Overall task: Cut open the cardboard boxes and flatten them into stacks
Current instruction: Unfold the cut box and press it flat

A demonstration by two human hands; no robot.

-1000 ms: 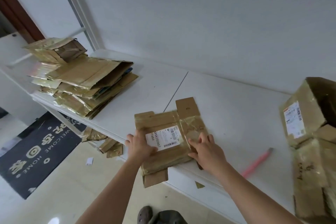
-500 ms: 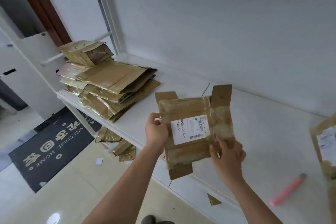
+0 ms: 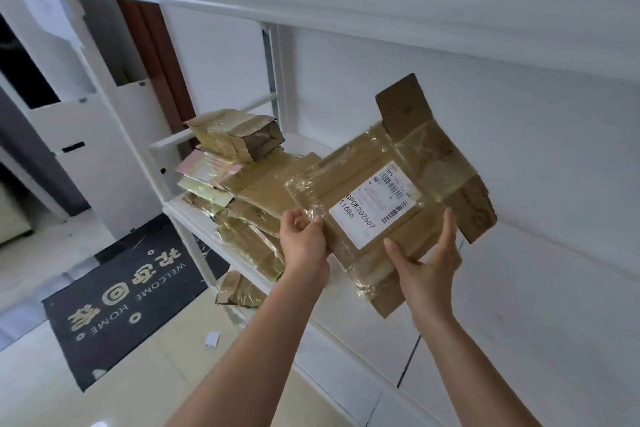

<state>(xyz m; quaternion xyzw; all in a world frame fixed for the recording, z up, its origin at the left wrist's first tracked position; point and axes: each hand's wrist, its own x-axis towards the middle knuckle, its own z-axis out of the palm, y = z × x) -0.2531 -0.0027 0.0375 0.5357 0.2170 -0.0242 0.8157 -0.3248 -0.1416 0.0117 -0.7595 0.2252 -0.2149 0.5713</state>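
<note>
We hold one flattened box (image 3: 388,204) in mid-frame, left hand (image 3: 304,239) and right hand (image 3: 427,260) fingers clamped on its lower edges; the stack (image 3: 242,191) at centre-left looks large, remaining boxes unseen.

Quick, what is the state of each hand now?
Left hand: closed on the flattened box.
Right hand: holding the same box.

Two hands up: left hand (image 3: 304,239), right hand (image 3: 427,262). One flattened box (image 3: 391,194) between them, carrying one white label (image 3: 375,206). One stack of flattened boxes (image 3: 242,191) beyond the left hand; exact count unreadable. One doormat (image 3: 117,305) below-left.
</note>
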